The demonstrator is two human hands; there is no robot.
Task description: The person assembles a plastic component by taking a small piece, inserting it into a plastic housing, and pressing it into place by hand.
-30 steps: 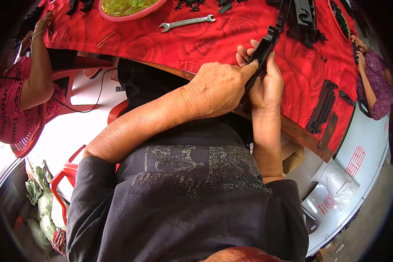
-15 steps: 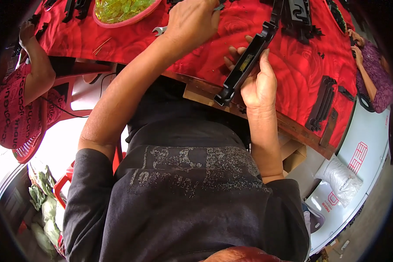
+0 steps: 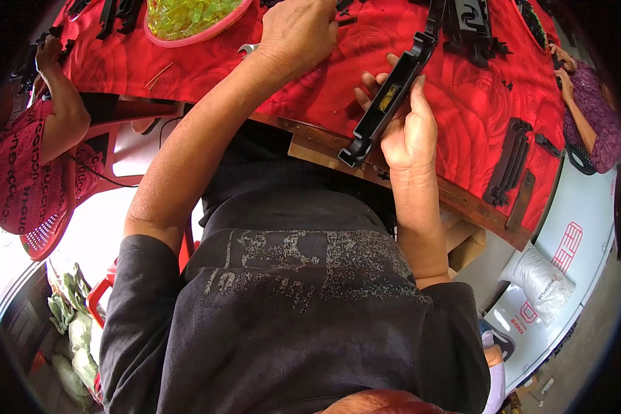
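My right hand is closed round a long black plastic housing, an open channel with notched ends, tilted over the table's near edge. A small clear yellow piece lies inside its channel. My left hand is near the top of the view, fingers curled down; its fingertips are mostly hidden, and I cannot make out what they hold. A small dark piece shows just right of those fingers. An open-end wrench lies beside my left wrist.
A pink-rimmed basket of clear yellow-green pieces stands at the far left on the red tablecloth. Black plastic parts lie at the right, with more black parts at the back. Other people sit at both sides.
My left hand has shifted slightly left and the grey piece at its fingertips no longer shows. My right hand and the housing have barely moved. The person at left has moved an arm.
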